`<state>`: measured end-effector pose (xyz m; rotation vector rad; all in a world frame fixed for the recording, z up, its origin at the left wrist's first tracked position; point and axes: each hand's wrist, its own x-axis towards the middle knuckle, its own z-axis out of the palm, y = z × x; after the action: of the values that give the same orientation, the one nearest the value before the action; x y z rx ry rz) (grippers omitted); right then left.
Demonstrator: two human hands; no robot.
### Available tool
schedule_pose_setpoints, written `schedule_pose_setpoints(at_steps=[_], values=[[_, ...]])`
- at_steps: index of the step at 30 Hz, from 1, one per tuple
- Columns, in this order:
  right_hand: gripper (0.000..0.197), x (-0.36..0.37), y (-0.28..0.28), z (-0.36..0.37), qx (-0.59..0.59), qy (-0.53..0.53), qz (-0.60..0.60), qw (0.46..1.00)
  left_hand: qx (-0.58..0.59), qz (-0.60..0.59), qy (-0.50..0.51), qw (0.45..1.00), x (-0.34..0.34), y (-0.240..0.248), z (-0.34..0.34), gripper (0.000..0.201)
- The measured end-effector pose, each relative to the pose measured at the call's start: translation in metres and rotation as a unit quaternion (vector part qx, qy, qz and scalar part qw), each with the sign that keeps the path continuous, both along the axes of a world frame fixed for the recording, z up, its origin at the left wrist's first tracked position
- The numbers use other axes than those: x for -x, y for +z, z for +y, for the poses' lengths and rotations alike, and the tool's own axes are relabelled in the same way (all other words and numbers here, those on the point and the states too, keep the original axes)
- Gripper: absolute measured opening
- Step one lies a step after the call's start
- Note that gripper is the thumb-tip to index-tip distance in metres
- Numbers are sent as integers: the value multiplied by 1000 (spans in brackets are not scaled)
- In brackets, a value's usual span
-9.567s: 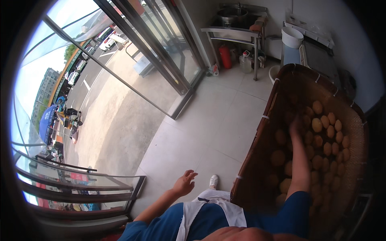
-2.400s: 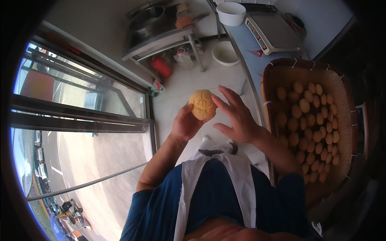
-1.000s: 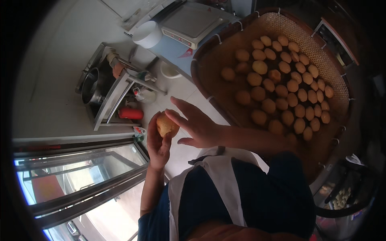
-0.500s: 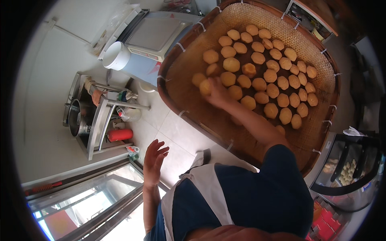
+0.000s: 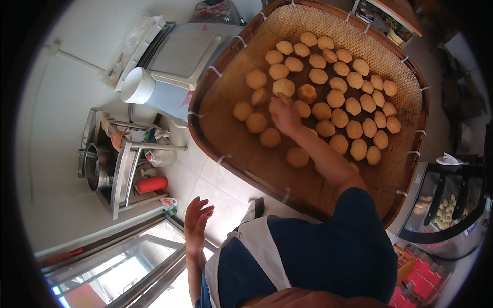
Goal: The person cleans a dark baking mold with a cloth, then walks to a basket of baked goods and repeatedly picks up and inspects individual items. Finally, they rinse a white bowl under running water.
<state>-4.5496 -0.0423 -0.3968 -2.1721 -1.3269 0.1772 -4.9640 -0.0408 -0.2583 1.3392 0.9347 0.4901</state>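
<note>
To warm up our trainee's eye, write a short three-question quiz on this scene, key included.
1. Which hand is among the round golden-brown baked pieces in the large brown woven basket?

2. True or false: the round white tub stands beside the flat rectangular grey scale.

3. Where is the red cylinder?
A) In the basket
B) Under the silver metal stand
C) On the scale

Key:
1. The bare right hand; the bare left hand is outside the basket, fingers loosely curled.
2. True.
3. B.
</note>
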Motion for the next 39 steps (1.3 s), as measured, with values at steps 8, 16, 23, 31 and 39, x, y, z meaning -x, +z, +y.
schedule_pose_setpoints(at_steps=[8,16,23,31,39], values=[[53,-92,16,-5,195,-131,3,972,-11,20,-8,1000,-6,2,-3,51],[65,-109,13,-18,-19,-255,297,920,-1,26,-15,1000,-5,0,-5,50],[38,-125,-20,-53,-40,-232,175,956,6,25,-18,1000,-5,-1,-5,50],[38,-125,-6,-148,78,-86,230,966,5,34,-16,999,-1,-5,-7,52],[47,-60,38,-154,212,-24,38,976,6,39,-61,997,-15,-5,-3,49]])
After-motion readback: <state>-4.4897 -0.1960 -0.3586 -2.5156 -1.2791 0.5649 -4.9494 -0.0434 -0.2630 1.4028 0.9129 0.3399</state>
